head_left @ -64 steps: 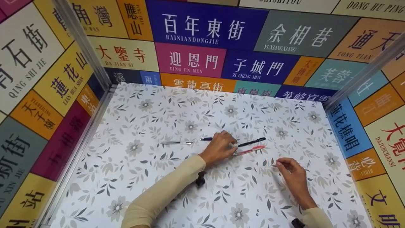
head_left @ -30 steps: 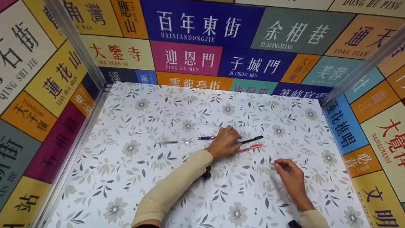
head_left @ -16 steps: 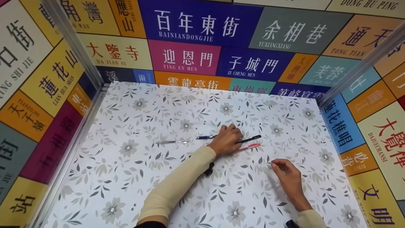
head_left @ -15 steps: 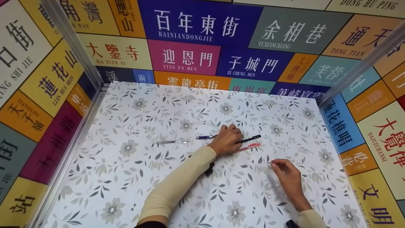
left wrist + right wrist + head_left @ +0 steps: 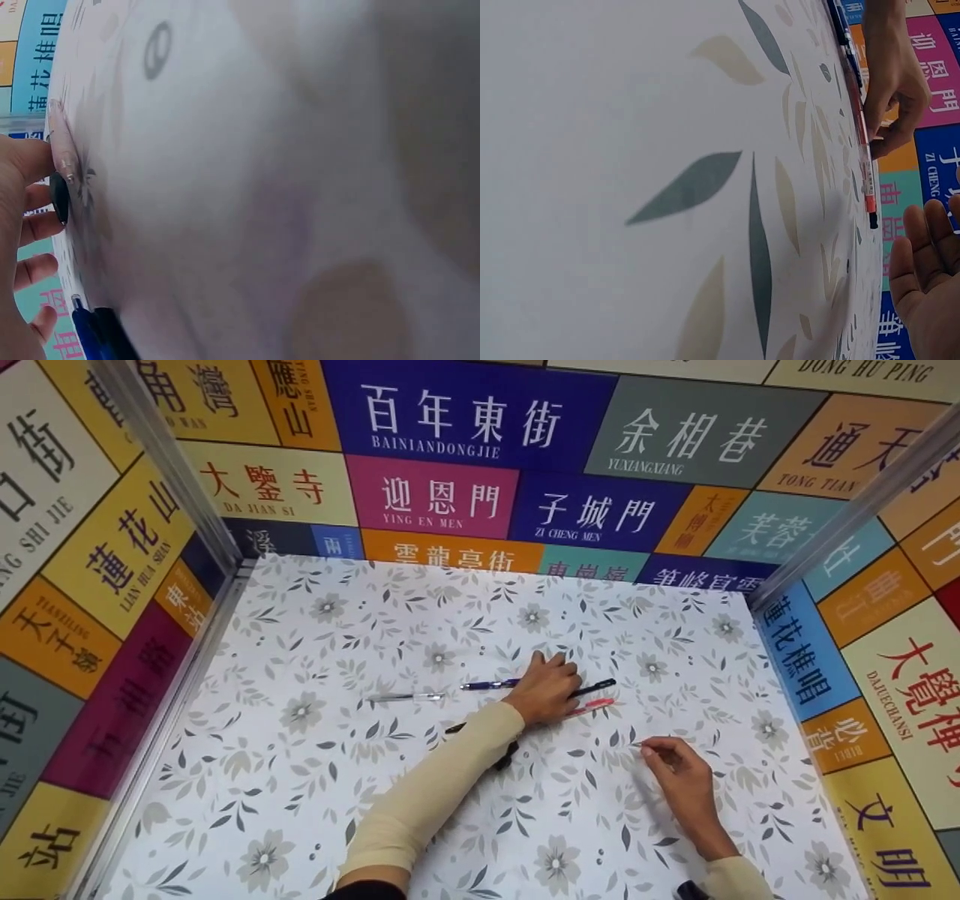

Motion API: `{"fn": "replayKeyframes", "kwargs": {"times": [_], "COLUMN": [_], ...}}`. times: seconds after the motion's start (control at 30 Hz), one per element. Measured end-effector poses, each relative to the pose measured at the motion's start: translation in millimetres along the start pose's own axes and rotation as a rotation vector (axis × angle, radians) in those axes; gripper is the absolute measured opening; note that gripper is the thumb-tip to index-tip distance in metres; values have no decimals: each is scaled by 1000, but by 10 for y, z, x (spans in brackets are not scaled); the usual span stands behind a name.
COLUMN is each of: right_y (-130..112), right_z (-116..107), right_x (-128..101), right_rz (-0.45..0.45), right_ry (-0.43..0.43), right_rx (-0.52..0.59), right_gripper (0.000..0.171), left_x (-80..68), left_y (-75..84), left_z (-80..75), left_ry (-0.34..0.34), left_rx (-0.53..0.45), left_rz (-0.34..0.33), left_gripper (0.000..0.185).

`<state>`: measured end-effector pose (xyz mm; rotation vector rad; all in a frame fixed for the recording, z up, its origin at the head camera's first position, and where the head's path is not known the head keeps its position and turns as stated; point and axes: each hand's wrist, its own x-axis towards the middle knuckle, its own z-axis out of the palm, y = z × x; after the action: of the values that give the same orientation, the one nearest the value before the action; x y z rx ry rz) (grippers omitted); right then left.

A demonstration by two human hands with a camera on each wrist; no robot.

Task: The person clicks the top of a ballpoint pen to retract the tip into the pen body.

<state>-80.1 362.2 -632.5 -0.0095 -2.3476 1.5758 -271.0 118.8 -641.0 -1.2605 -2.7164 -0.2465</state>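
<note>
Left hand: our left hand (image 5: 550, 688) lies curled over the black pen (image 5: 596, 687) and red pen (image 5: 594, 706), fingers on them.
Right hand: our right hand (image 5: 675, 769) rests on the floral table (image 5: 300, 780), near the red pen's cap end, fingertips pinched together; what they hold is too small to tell.
Blue pen: (image 5: 489, 685) just beside the black pen, beyond our left hand.
Clear pen: (image 5: 405, 697) farther from the black pen than the blue pen.

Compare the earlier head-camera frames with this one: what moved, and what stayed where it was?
Little changed. The left hand slid slightly away from the person over the black pen and red pen, covering more of them; its fingers lie on both. The right hand stayed resting on the table. The blue pen and clear pen did not move.
</note>
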Motion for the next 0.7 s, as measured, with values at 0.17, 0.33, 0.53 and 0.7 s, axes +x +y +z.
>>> {"fn": "replayKeyframes", "kwargs": {"times": [0.17, 0.33, 0.53, 0.7], "right_y": [7, 4, 16, 0], "right_z": [5, 15, 11, -16], "right_x": [-4, -13, -25, -34], "right_rz": [4, 7, 49, 83], "right_ry": [6, 25, 44, 30], "right_rx": [36, 13, -25, -1], "right_gripper": [15, 16, 17, 17], "left_x": [67, 105, 117, 115], "left_y": [30, 57, 90, 112], "left_z": [-30, -52, -104, -127], "left_ry": [-23, -54, -68, -81], "left_rx": [52, 67, 76, 86], "left_rz": [19, 24, 17, 18], "left_gripper": [25, 24, 22, 21]}}
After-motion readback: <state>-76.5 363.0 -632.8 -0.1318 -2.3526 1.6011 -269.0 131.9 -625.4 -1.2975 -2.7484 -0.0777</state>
